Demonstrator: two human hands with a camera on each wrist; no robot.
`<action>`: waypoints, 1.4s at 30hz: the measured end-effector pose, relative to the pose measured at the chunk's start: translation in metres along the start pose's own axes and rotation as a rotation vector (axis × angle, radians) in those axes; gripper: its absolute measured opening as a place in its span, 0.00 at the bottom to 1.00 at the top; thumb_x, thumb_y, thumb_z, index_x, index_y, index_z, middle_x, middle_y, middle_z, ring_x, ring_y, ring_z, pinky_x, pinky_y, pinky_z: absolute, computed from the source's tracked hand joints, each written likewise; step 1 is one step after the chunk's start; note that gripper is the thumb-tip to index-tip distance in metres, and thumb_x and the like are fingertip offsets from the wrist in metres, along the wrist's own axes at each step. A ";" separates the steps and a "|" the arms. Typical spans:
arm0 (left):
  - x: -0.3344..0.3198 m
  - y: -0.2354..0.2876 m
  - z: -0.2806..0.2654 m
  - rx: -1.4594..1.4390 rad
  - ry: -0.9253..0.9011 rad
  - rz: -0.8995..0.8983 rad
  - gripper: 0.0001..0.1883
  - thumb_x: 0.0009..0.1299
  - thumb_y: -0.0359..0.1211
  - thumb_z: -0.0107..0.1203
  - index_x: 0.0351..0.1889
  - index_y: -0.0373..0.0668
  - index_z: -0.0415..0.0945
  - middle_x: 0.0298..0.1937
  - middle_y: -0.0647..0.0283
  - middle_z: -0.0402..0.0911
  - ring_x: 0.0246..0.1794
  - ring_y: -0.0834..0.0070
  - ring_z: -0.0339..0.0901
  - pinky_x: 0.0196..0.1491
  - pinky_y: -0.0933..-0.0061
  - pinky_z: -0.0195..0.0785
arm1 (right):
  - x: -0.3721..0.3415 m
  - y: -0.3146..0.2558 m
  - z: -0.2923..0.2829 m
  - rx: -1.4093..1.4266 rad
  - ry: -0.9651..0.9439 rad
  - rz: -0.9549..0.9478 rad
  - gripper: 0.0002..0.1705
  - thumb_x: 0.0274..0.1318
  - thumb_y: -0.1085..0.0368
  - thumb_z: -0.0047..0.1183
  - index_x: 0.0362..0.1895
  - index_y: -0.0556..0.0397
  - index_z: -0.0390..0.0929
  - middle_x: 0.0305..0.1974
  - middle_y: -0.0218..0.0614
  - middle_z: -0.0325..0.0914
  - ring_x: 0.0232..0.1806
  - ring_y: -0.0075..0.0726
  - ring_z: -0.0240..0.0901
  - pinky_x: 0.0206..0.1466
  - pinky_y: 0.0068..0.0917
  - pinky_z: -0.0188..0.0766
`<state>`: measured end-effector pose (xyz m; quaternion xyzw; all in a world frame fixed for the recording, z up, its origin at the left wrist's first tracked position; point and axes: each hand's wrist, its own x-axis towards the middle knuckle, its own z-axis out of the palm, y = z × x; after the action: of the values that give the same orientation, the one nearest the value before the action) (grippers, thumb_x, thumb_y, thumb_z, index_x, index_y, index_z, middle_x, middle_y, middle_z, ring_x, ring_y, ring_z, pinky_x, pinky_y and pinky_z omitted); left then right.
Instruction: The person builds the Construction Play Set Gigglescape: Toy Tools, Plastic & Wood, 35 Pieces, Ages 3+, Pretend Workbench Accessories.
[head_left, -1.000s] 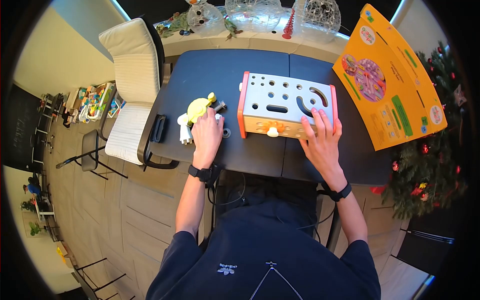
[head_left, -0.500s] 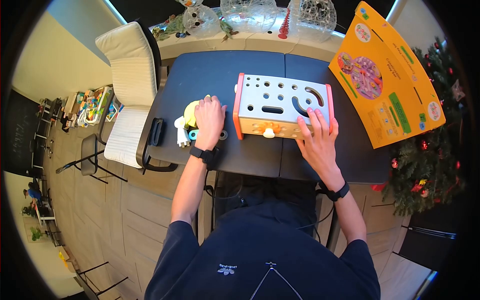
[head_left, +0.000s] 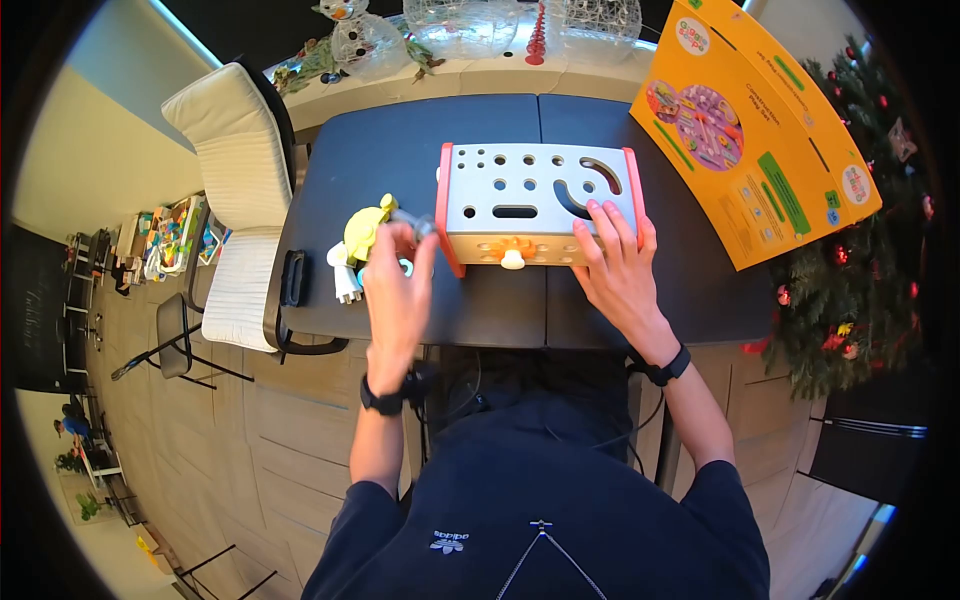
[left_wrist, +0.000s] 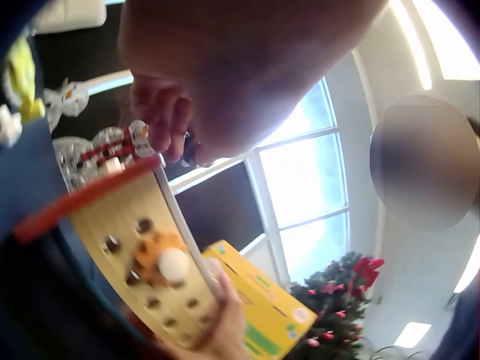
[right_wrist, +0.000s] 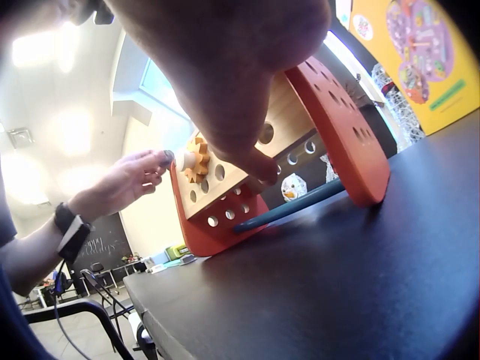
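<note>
A toy workbench point(head_left: 540, 185) with a grey holed top, red end panels and wooden sides stands on the dark table. An orange gear point(head_left: 516, 243) with a white peg is on its near side. My right hand point(head_left: 622, 265) grips its right end, fingers over the top edge and thumb against the near side. Left of the bench, my left hand point(head_left: 396, 290) pinches a small grey toy bolt point(head_left: 424, 229), blurred, above the table. The hand partly hides a light blue ring. Beside it lie a yellow toy piece point(head_left: 362, 232) and a white toy piece point(head_left: 345, 275).
An orange-yellow play-set box point(head_left: 755, 130) stands at the right of the table. A small black case point(head_left: 293, 278) lies near the left edge, by a white cushioned chair point(head_left: 240, 170). Wire snowman decorations line the sill behind, and a Christmas tree point(head_left: 850, 310) stands at right.
My left hand reached over the yellow pieces, picked up the grey bolt and drew back toward me with it. My right hand stays on the toy workbench. The head view has shifted slightly.
</note>
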<state>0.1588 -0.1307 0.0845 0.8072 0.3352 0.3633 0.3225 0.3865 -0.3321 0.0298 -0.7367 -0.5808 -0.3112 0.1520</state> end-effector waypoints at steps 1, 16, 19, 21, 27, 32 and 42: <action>-0.017 0.010 0.002 -0.092 -0.040 -0.012 0.11 0.76 0.32 0.67 0.47 0.38 0.76 0.34 0.59 0.83 0.33 0.68 0.80 0.39 0.64 0.73 | 0.000 0.000 0.000 -0.002 0.003 0.001 0.46 0.55 0.62 0.70 0.77 0.39 0.64 0.77 0.38 0.67 0.79 0.43 0.62 0.81 0.62 0.46; -0.056 0.046 0.111 -0.528 -0.341 -0.263 0.11 0.82 0.32 0.60 0.49 0.30 0.82 0.36 0.55 0.91 0.33 0.76 0.87 0.41 0.74 0.79 | 0.000 -0.001 0.002 0.038 0.014 0.003 0.41 0.58 0.62 0.67 0.75 0.32 0.66 0.77 0.40 0.66 0.80 0.44 0.61 0.80 0.64 0.45; -0.046 0.042 0.112 -0.327 -0.513 -0.354 0.24 0.85 0.46 0.55 0.37 0.33 0.86 0.28 0.57 0.90 0.29 0.73 0.88 0.37 0.71 0.79 | -0.002 0.001 0.007 0.026 0.067 -0.035 0.40 0.60 0.60 0.66 0.75 0.19 0.68 0.77 0.40 0.66 0.79 0.45 0.61 0.80 0.64 0.45; -0.040 0.044 0.113 -0.314 -0.594 -0.421 0.28 0.85 0.50 0.53 0.33 0.34 0.86 0.25 0.58 0.88 0.27 0.74 0.87 0.36 0.70 0.78 | -0.004 0.005 0.012 0.003 0.100 -0.067 0.40 0.61 0.59 0.66 0.75 0.11 0.69 0.76 0.39 0.66 0.79 0.44 0.61 0.80 0.63 0.44; -0.041 0.033 0.110 -0.474 -0.734 -0.369 0.23 0.87 0.42 0.49 0.39 0.33 0.85 0.26 0.63 0.85 0.28 0.78 0.82 0.38 0.73 0.76 | -0.004 0.013 0.014 -0.009 0.096 -0.131 0.39 0.61 0.56 0.68 0.75 0.08 0.73 0.76 0.35 0.67 0.77 0.43 0.64 0.78 0.64 0.45; -0.054 0.021 0.085 -0.423 -0.757 -0.311 0.16 0.86 0.37 0.50 0.47 0.34 0.84 0.34 0.64 0.87 0.37 0.79 0.82 0.46 0.72 0.76 | 0.012 0.032 0.001 0.038 0.103 -0.151 0.38 0.56 0.52 0.71 0.72 0.17 0.76 0.74 0.35 0.71 0.75 0.44 0.67 0.77 0.63 0.49; -0.039 -0.022 0.052 -0.522 -0.512 -0.336 0.23 0.85 0.32 0.50 0.75 0.33 0.71 0.67 0.56 0.85 0.62 0.72 0.80 0.67 0.71 0.71 | 0.025 0.019 -0.045 0.696 0.111 0.454 0.53 0.43 0.62 0.79 0.77 0.51 0.71 0.74 0.50 0.71 0.73 0.54 0.69 0.77 0.47 0.62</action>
<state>0.1742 -0.1628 0.0261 0.6965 0.2679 0.1653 0.6448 0.3952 -0.3444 0.0822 -0.7327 -0.4651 -0.0943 0.4877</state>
